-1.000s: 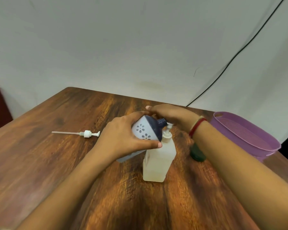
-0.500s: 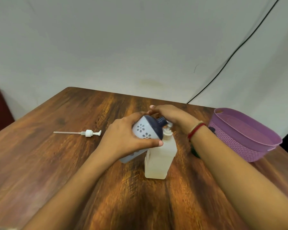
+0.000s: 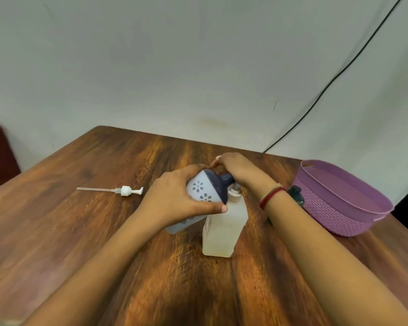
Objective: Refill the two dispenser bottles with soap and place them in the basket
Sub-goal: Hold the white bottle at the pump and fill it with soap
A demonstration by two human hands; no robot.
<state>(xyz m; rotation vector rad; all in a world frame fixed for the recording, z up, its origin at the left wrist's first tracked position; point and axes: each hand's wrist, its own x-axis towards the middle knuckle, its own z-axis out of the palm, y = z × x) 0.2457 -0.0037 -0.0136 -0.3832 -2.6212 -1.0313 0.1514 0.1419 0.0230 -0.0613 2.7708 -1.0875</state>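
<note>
My left hand (image 3: 174, 203) grips a white bottle with flower marks and a dark blue top (image 3: 206, 192). The bottle is tilted, and its neck points right, over the top of a translucent square bottle (image 3: 222, 234) that stands upright on the table. My right hand (image 3: 238, 169) curls round the dark blue neck, just above the square bottle's white cap (image 3: 234, 197). What is inside that hand is hidden. The purple woven basket (image 3: 339, 208) stands at the right, with nothing visible in it.
A loose white pump with its long tube (image 3: 125, 190) lies on the wooden table (image 3: 57, 231) to the left. A dark green bottle (image 3: 297, 196) shows partly behind my right forearm, next to the basket. A black cable (image 3: 327, 85) runs down the wall.
Both hands keep their grips and the flowered bottle stays tilted at the square bottle's top. My view has shifted slightly, and more of the basket shows.
</note>
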